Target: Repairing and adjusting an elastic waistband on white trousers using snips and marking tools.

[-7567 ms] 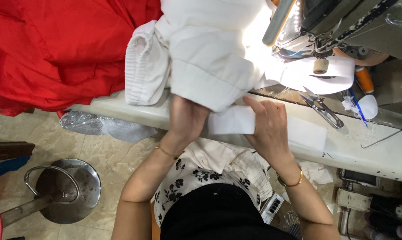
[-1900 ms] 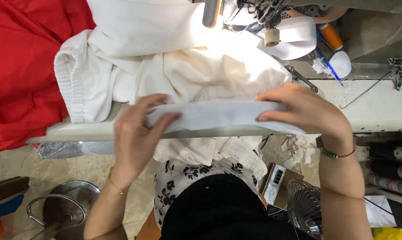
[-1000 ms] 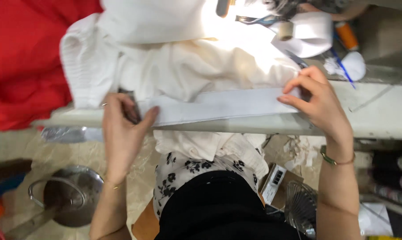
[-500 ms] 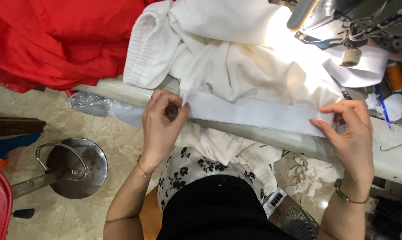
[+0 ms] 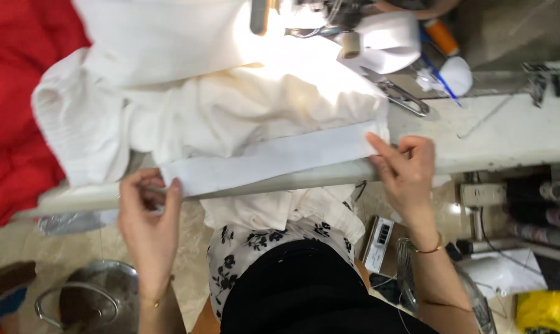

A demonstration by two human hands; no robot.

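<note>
- The left hand pinches the left end of a long white fabric band between thumb and fingertips, the fingers curled tight on the cloth.
- The right hand grips the band's right end, its fingers laid flat on top and the thumb underneath.
- The band is stretched straight between the two hands, slightly tilted, and lies along the front edge of the sewing table.
- Just behind the band, and touching it, a bunched cream-white garment covers most of the table; its ribbed end hangs over the left side.
- More white cloth drops from the table edge into the person's lap, over a floral-print top.
- A thin bracelet circles the right wrist.
- Farther back, under bright light, stands the sewing machine with a roll of white tape beside it.
- A pair of scissors lies on the table right of the garment.
- Red fabric fills the left edge of the view.
- A metal stool stands on the floor near the left forearm.
</note>
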